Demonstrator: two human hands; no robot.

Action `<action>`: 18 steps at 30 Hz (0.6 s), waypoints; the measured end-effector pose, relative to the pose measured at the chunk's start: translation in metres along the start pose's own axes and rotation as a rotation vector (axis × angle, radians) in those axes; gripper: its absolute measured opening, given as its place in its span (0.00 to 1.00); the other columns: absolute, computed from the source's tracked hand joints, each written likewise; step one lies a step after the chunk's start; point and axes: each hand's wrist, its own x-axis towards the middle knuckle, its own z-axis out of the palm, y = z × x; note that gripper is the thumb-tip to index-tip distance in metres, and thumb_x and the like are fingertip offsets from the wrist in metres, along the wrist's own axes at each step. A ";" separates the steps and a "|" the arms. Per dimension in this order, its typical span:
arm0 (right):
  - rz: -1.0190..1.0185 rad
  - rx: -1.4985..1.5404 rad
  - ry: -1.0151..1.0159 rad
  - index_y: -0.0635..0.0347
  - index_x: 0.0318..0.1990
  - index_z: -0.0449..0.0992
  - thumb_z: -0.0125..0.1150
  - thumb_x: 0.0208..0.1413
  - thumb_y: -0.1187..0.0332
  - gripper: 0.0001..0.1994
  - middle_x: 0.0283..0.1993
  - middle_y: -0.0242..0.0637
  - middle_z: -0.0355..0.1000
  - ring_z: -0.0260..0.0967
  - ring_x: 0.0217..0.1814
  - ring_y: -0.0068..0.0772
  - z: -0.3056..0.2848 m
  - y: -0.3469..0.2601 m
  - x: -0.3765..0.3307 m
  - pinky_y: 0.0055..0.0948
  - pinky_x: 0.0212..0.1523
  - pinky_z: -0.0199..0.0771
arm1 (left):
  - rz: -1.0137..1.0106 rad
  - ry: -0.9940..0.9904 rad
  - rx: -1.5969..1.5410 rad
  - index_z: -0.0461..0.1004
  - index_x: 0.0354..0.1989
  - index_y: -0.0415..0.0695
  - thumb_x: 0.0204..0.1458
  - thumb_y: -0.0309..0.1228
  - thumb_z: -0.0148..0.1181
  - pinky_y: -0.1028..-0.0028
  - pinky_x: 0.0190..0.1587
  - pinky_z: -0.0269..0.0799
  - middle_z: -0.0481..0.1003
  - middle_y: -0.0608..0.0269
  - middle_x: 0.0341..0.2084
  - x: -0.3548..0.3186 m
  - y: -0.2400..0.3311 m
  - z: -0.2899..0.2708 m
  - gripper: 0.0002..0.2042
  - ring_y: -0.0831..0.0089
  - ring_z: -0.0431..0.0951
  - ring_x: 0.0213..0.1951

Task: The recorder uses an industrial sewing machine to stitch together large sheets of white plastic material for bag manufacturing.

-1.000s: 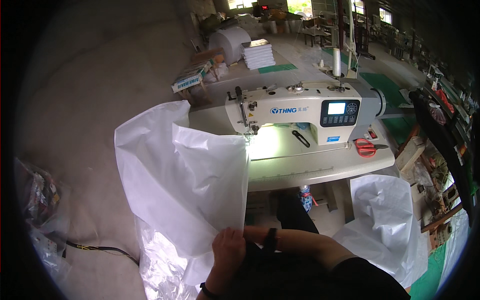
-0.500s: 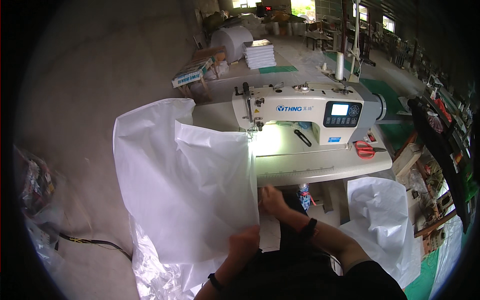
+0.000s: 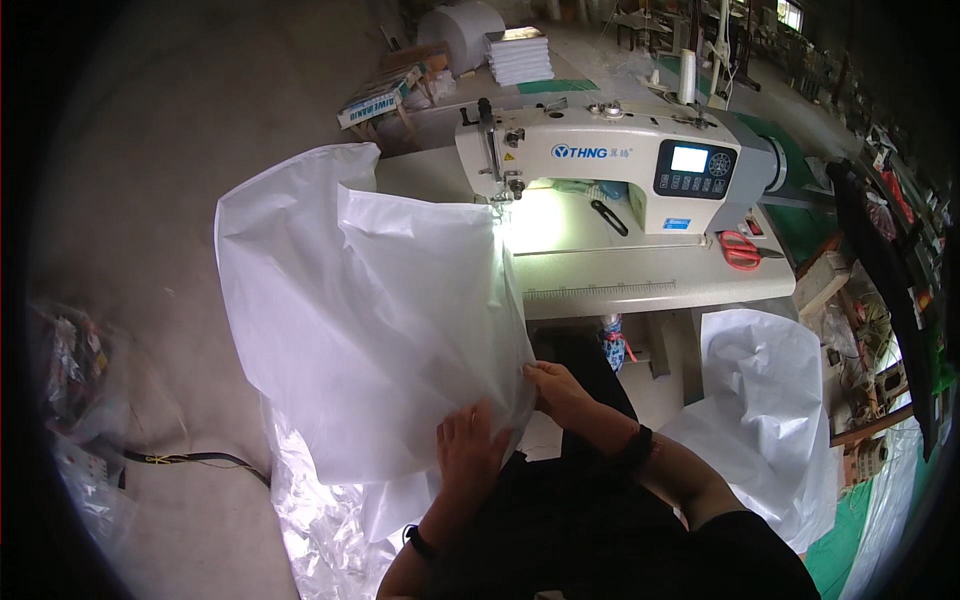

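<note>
A large white plastic sheet (image 3: 370,310) hangs over the left end of the sewing machine (image 3: 610,165), its upper right corner under the needle area. My left hand (image 3: 470,450) lies on the sheet's lower part, fingers apart and stretched over the surface. At the sheet's right edge, my right hand (image 3: 553,388) pinches the border between thumb and fingers. The machine's lamp lights the bed beside the needle. Whether the lower sheet is one layer or several, I cannot tell.
Red-handled scissors (image 3: 741,250) and a small black thread snipper (image 3: 608,217) lie on the machine table (image 3: 610,270). More white sheeting (image 3: 765,410) hangs at the right. A thread cone (image 3: 687,78) stands behind the machine. A black cable (image 3: 190,458) crosses the floor.
My left hand has gone from gripping near the sheet's edge to lying spread on it. My right hand now pinches the edge. The view has tilted downward, so the machine appears higher.
</note>
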 end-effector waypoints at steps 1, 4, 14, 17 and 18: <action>0.016 0.054 -0.030 0.62 0.48 0.70 0.47 0.60 0.68 0.12 0.42 0.34 0.71 0.71 0.40 0.28 -0.001 0.003 -0.001 0.32 0.43 0.75 | 0.012 0.007 0.006 0.66 0.50 0.36 0.48 0.36 0.60 0.61 0.41 0.68 0.72 0.51 0.33 0.000 0.000 0.005 0.23 0.54 0.73 0.37; 0.004 0.103 -0.076 0.62 0.49 0.70 0.50 0.59 0.68 0.13 0.43 0.35 0.71 0.71 0.42 0.28 -0.001 0.010 -0.005 0.32 0.44 0.74 | 0.009 0.030 0.032 0.65 0.51 0.37 0.48 0.33 0.59 0.61 0.43 0.67 0.72 0.51 0.34 0.003 -0.001 0.023 0.22 0.54 0.72 0.38; 0.086 -0.032 -0.196 0.65 0.50 0.69 0.52 0.56 0.71 0.15 0.44 0.38 0.72 0.72 0.44 0.32 0.006 0.023 -0.016 0.35 0.48 0.74 | -0.126 -0.122 -0.356 0.70 0.45 0.39 0.46 0.23 0.52 0.58 0.41 0.70 0.73 0.47 0.35 0.003 -0.006 0.033 0.15 0.52 0.74 0.40; 0.068 0.014 -0.208 0.65 0.50 0.69 0.53 0.54 0.72 0.16 0.45 0.39 0.72 0.72 0.45 0.33 0.004 0.024 -0.020 0.37 0.50 0.74 | -0.221 -0.193 -0.376 0.71 0.41 0.39 0.47 0.25 0.52 0.59 0.41 0.71 0.74 0.46 0.35 0.016 -0.005 0.026 0.12 0.52 0.74 0.41; 0.051 0.018 -0.224 0.65 0.50 0.69 0.53 0.54 0.72 0.16 0.45 0.39 0.72 0.72 0.45 0.33 0.001 0.023 -0.021 0.37 0.50 0.74 | -0.269 -0.261 -0.275 0.72 0.39 0.39 0.47 0.26 0.53 0.59 0.41 0.71 0.74 0.46 0.36 0.020 -0.006 0.022 0.11 0.52 0.75 0.42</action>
